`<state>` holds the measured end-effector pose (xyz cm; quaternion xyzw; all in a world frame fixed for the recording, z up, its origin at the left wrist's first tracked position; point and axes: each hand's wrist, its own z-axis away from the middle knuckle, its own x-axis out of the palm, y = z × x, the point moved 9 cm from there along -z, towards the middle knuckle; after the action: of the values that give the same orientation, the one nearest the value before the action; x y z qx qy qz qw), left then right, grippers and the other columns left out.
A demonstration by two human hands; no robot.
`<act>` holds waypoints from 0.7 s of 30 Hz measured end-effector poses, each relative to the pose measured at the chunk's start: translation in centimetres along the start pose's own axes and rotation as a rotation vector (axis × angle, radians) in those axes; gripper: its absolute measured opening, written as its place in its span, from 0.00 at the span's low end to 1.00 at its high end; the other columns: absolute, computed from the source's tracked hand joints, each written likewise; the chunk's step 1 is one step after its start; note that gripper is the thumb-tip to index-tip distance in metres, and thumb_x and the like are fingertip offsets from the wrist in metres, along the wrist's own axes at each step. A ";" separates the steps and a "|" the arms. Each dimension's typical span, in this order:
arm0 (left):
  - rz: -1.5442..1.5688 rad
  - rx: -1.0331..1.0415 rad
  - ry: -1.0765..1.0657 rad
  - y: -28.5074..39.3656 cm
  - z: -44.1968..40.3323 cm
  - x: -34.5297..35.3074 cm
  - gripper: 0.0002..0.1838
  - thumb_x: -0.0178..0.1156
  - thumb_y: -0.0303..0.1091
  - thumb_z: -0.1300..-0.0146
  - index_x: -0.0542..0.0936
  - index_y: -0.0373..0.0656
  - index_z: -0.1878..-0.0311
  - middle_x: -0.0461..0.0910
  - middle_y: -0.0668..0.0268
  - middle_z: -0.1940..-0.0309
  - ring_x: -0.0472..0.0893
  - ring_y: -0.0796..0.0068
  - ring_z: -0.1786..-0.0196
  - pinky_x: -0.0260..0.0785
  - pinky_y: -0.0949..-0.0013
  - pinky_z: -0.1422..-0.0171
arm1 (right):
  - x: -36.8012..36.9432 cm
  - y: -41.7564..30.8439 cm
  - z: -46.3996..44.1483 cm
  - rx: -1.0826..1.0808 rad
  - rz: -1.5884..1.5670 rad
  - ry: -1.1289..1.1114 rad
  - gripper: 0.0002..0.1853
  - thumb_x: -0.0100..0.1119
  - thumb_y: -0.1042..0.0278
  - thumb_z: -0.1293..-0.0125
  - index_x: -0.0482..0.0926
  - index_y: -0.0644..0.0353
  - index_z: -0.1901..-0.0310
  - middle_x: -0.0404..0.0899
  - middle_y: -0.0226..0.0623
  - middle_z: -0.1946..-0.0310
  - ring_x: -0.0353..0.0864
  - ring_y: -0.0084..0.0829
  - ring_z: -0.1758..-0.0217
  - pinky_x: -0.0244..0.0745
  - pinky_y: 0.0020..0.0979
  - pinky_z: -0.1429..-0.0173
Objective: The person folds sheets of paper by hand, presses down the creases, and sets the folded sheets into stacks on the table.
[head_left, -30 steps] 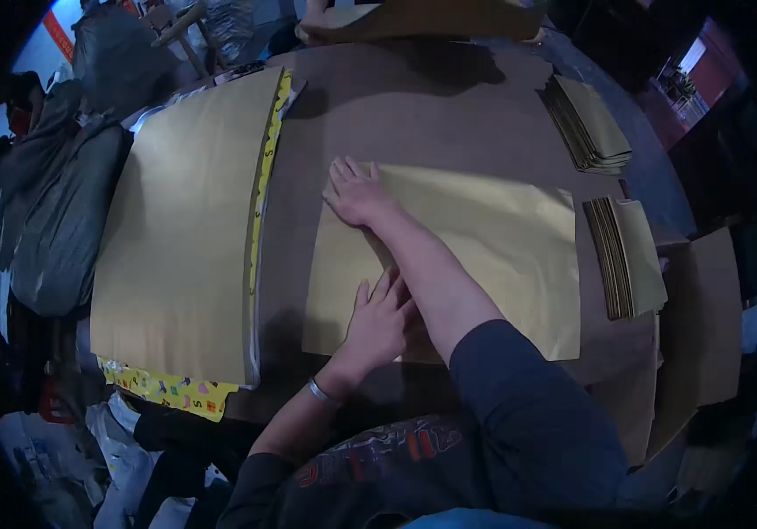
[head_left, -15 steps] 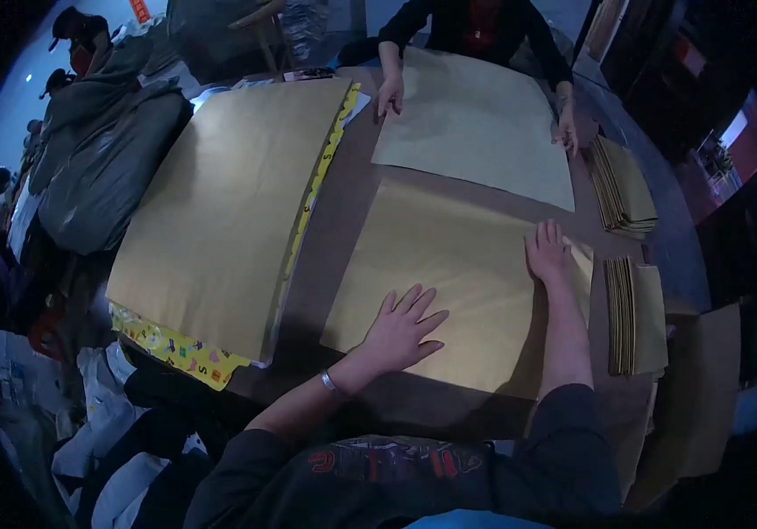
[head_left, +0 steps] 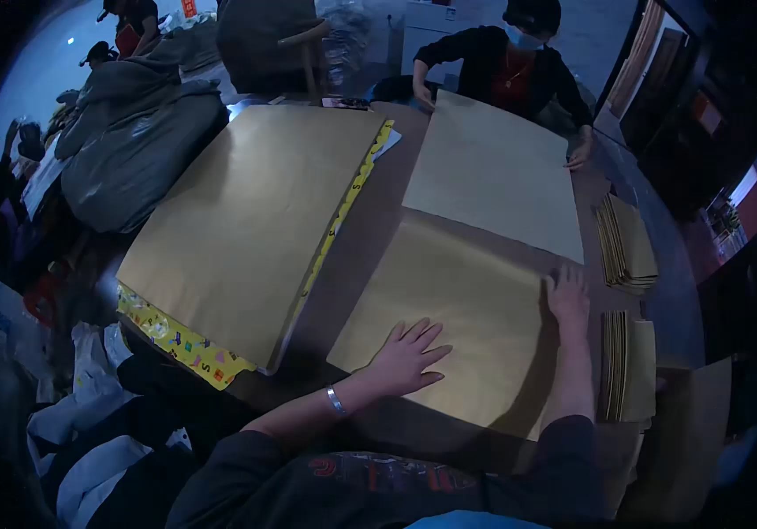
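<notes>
A large sheet of brown kraft paper (head_left: 458, 309) lies on the table in front of me. My left hand (head_left: 406, 360) rests flat on its lower left part, fingers spread, with a silver bracelet at the wrist. At the sheet's right edge, my right hand (head_left: 568, 295) lies with its fingers stretched forward, touching the paper. My forearm and its shadow partly hide that edge, so I cannot tell whether it is folded over. Beyond my sheet, a co-worker has both hands at the sides of a paler paper sheet (head_left: 497, 167).
To the left lies a stack of large brown sheets (head_left: 255, 220) over yellow printed paper (head_left: 184, 344). Two bundles of folded brown paper, one farther (head_left: 627, 242) and one nearer (head_left: 630, 366), sit along the right side. Stuffed grey sacks (head_left: 140, 150) stand beyond the left stack.
The view has tilted up, so the table appears lower and the co-worker's head shows. My right hand now sits at the sheet's right edge; my left hand stays flat on the paper.
</notes>
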<state>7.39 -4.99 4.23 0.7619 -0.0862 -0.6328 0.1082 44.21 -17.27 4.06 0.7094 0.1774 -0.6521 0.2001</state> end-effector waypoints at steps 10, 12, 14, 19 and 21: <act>0.005 0.001 -0.017 0.0 0.1 0.2 0.31 0.54 0.58 0.34 0.69 0.57 0.30 0.57 0.52 0.27 0.54 0.48 0.23 0.51 0.35 0.29 | -2.1 -19.3 -4.5 -0.352 -0.347 -0.205 0.25 0.61 0.44 0.40 0.84 0.59 0.54 0.83 0.49 0.56 0.82 0.46 0.51 0.76 0.43 0.45; -0.004 -0.006 -0.042 0.0 0.1 0.3 0.31 0.53 0.59 0.34 0.69 0.57 0.30 0.57 0.53 0.26 0.53 0.48 0.23 0.51 0.35 0.28 | -2.1 -21.1 -5.2 -0.417 -0.358 -0.379 0.25 0.65 0.46 0.43 0.84 0.58 0.52 0.83 0.49 0.54 0.82 0.45 0.49 0.75 0.42 0.44; -0.003 -0.008 -0.052 -0.1 0.1 0.4 0.31 0.53 0.59 0.33 0.69 0.56 0.31 0.57 0.53 0.26 0.53 0.49 0.23 0.50 0.35 0.27 | -3.7 -22.7 -4.6 -0.443 -0.387 -0.399 0.25 0.65 0.46 0.43 0.84 0.59 0.52 0.83 0.49 0.54 0.82 0.46 0.50 0.75 0.42 0.45; 0.088 0.038 0.123 -0.1 0.5 -0.7 0.29 0.58 0.56 0.37 0.75 0.52 0.37 0.65 0.55 0.31 0.60 0.51 0.27 0.53 0.37 0.29 | -7.9 -24.6 -0.4 -0.546 -0.345 -0.258 0.19 0.59 0.52 0.36 0.83 0.58 0.51 0.83 0.49 0.55 0.80 0.50 0.48 0.73 0.44 0.43; 0.285 -0.010 0.331 -1.4 1.2 -1.9 0.23 0.64 0.48 0.40 0.80 0.47 0.45 0.73 0.57 0.39 0.69 0.53 0.34 0.62 0.48 0.32 | -10.6 -24.0 0.8 -0.594 -0.347 -0.211 0.18 0.58 0.54 0.35 0.83 0.58 0.52 0.82 0.50 0.55 0.79 0.51 0.48 0.72 0.44 0.42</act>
<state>5.81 -3.20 5.44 0.8348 -0.1710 -0.4779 0.2132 30.34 2.99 13.27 0.5085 0.4554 -0.6660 0.3010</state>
